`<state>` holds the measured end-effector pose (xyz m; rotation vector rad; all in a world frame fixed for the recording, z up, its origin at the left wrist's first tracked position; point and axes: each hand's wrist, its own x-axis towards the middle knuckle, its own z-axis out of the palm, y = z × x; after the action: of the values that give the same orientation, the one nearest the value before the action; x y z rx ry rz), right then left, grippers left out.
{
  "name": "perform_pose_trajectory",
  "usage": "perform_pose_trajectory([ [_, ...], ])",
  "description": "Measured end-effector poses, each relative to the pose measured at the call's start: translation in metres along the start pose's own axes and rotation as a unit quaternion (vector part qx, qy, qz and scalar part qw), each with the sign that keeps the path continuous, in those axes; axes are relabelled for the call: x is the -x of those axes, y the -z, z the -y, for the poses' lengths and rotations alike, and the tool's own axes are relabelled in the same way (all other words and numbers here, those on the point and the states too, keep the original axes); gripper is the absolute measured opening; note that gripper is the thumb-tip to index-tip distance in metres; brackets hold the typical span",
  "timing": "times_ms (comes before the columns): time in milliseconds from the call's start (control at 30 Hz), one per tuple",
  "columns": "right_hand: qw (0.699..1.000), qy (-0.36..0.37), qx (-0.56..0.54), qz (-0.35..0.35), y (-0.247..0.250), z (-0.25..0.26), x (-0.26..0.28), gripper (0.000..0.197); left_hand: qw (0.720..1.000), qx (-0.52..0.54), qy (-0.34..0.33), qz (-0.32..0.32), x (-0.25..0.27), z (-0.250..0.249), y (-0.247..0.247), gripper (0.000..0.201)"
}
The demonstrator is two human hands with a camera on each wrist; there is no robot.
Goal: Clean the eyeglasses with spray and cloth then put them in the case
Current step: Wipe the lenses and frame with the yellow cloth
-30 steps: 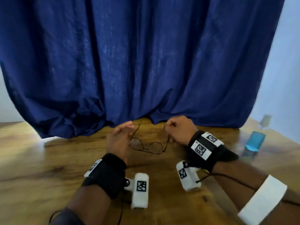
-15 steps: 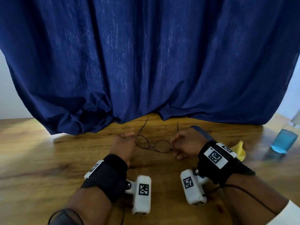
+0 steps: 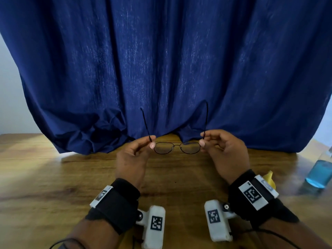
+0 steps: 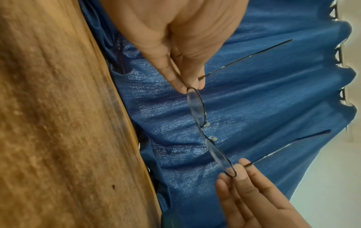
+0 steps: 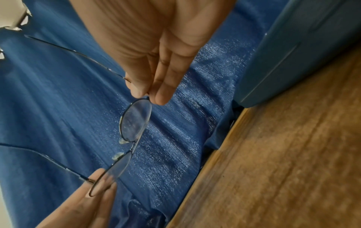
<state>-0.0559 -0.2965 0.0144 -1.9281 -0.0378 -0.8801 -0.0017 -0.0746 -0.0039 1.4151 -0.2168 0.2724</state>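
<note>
Thin black wire eyeglasses (image 3: 177,147) (image 4: 197,108) (image 5: 134,121) hang in the air above the wooden table (image 3: 53,177), arms unfolded and pointing up toward the curtain. My left hand (image 3: 133,159) (image 4: 175,46) pinches the frame's left hinge between thumb and forefinger. My right hand (image 3: 226,155) (image 5: 156,54) pinches the right hinge the same way. A spray bottle (image 3: 318,175) of blue liquid stands at the table's right edge. A corner of yellow cloth (image 3: 269,178) shows behind my right wrist. A blue case-like object (image 5: 293,54) lies on the table in the right wrist view.
A dark blue curtain (image 3: 161,69) hangs behind the table and bunches on its far edge. White camera units (image 3: 154,227) sit under both wrists. A pale wall (image 3: 9,87) shows at the left.
The glasses lay on the table with my hands at their sides; now both hands have lifted them off the wood and tilted them so the arms point up.
</note>
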Motion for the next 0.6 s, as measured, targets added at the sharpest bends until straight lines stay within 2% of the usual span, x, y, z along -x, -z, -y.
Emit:
perform_pose_trajectory([
  [333,0.999,0.043,0.016,-0.002,0.0009,-0.0071,-0.001,0.014,0.998,0.043,-0.032,-0.015,0.001,-0.004,-0.0008,0.02],
  [600,0.999,-0.001,-0.052,0.011,0.0013,-0.0048,-0.0011,0.014,0.994,0.105,0.007,-0.03,-0.0013,-0.005,0.0007,0.016],
])
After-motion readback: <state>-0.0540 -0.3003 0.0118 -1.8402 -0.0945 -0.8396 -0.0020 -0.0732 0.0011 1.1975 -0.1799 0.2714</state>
